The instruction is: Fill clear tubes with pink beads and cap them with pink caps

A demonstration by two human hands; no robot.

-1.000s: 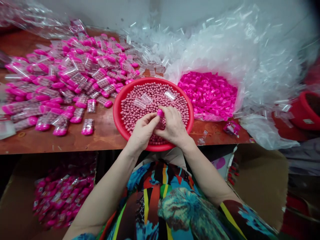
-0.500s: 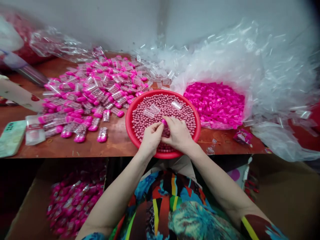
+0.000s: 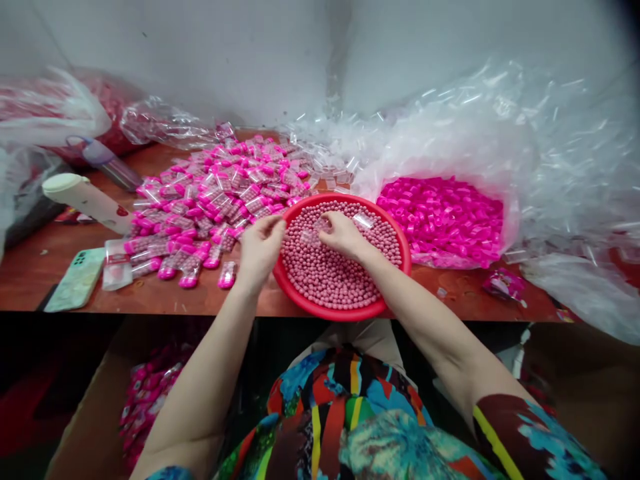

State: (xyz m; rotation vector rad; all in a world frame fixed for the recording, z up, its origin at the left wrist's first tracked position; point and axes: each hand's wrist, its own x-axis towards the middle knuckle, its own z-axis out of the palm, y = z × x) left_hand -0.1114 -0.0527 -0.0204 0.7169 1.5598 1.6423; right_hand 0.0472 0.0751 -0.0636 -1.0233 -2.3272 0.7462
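A red bowl (image 3: 406, 257) full of pink beads (image 3: 333, 280) stands at the table's front edge. My right hand (image 3: 345, 237) is over the beads, its fingers closed at the end of a clear plastic case (image 3: 311, 235). Another clear case (image 3: 363, 221) lies on the beads farther right. My left hand (image 3: 261, 253) is at the bowl's left rim with thumb and fingers pinched together; whatever is in them is hidden. Left of that hand spreads a heap of bead-filled cases with pink caps (image 3: 225, 193), one capped case (image 3: 227, 274) lying just beside my wrist.
Loose pink caps (image 3: 445, 223) fill an open plastic bag to the right. Clear cases in plastic bags (image 3: 500, 127) pile up behind. At left are a phone (image 3: 77, 280), a white bottle (image 3: 90, 200) and a clear container (image 3: 117, 265). Boxes sit under the table.
My hands have parted. The left has moved left to the bowl's rim, and the right has gone up to the clear cases. The pink cap they held together no longer shows.
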